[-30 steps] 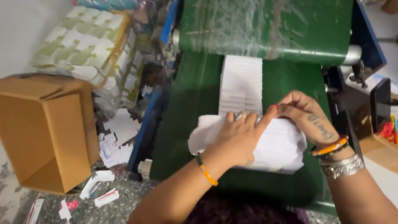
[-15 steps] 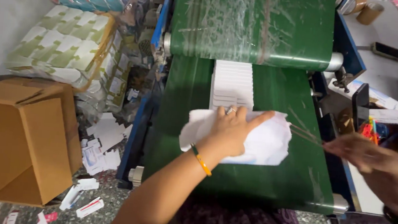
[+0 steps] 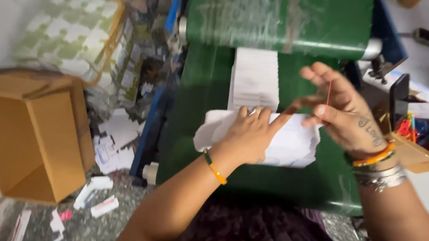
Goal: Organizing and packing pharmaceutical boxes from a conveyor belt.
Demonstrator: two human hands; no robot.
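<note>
Right now a stack of white papers [image 3: 285,142] lies on the green belt [image 3: 200,109], pressed flat under the left hand [image 3: 249,134], its fingers spread open. Just above, the right hand [image 3: 342,113] pinches a thin rubber band [image 3: 328,91]. Well left sits a cardboard box [image 3: 27,130].
</note>
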